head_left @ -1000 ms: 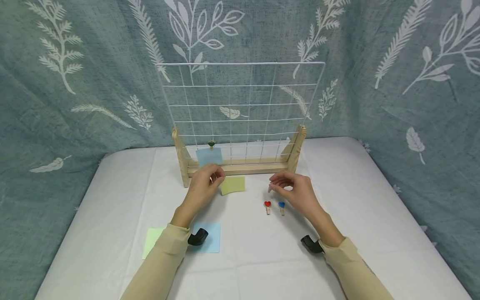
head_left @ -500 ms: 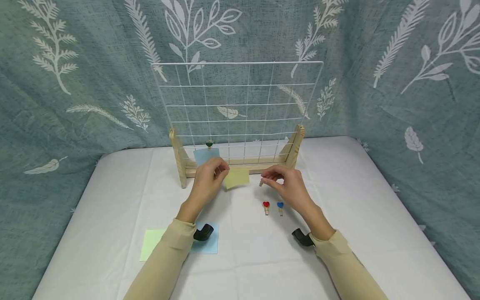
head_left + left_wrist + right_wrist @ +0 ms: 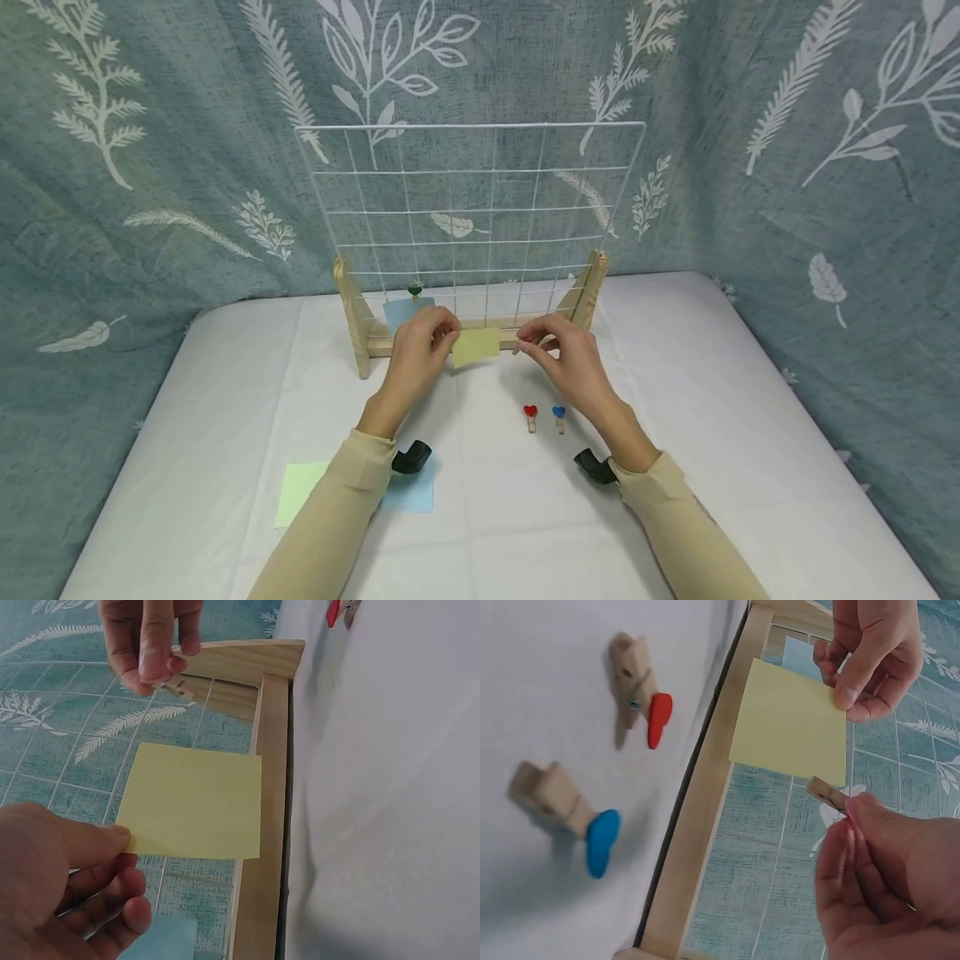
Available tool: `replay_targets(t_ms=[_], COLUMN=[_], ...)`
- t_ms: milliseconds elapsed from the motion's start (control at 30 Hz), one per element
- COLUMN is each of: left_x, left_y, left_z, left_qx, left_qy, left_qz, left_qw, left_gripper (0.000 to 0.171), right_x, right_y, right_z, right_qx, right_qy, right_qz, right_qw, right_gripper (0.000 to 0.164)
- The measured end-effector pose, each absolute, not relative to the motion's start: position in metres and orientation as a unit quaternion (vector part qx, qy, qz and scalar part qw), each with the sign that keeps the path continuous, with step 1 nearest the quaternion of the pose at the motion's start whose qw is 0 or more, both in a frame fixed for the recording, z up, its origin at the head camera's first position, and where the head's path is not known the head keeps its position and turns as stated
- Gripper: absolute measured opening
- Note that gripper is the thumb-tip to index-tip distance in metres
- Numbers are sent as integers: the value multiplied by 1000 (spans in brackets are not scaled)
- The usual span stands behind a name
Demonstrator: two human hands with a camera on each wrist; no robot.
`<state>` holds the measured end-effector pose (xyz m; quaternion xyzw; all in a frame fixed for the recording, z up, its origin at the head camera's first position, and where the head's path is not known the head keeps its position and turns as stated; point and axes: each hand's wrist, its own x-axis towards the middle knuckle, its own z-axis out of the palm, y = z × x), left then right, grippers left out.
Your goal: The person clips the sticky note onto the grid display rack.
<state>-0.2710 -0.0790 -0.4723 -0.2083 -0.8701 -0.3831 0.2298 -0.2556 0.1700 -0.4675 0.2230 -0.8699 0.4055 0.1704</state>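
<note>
My left hand [image 3: 422, 354] pinches a yellow sticky note [image 3: 191, 802] at one corner, holding it up before the lower part of a white wire grid [image 3: 491, 208] in a wooden stand. Between the thumb and fingers of my right hand [image 3: 570, 367] is a small wooden clothespin [image 3: 827, 793], its tip close to the note's edge in the right wrist view. The fingers hide the clothespin's other end. A blue sticky note [image 3: 405, 312] hangs at the grid's lower left under a clip with a green top [image 3: 415, 289].
Two clothespins lie on the white cloth, one with a red heart [image 3: 531, 412], one with a blue heart [image 3: 558, 412]. A green note [image 3: 300, 492] and another blue note [image 3: 412, 493] lie at the front left, partly under the left arm. A patterned curtain [image 3: 712, 125] hangs behind.
The left hand has raised the yellow note from near the table up toward the grid's base. My right hand has moved left and up with the clothespin, closer to the note.
</note>
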Motion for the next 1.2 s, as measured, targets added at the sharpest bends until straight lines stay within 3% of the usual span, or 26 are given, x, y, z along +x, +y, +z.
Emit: replay_targets(t_ms=[267,800,1200], left_x=[-279,-290,-294], left_y=[-76,-62,-57], left_z=[-465,-454,-459], left_qx=[-201,-203,-195], left_qy=[-868,-841,-833], left_qz=[-384,-405,-420], left_qw=[244,296,303], left_gripper=[3,6,5], right_x=[-271,-285,-294], right_y=[156,151,148], right_z=[-452,-442,-445], right_qx=[247,249,256], right_qy=[-841,-824,-823], right_qz=[421,420,402], right_qw=[236,288,309], right_gripper=[17,16,15])
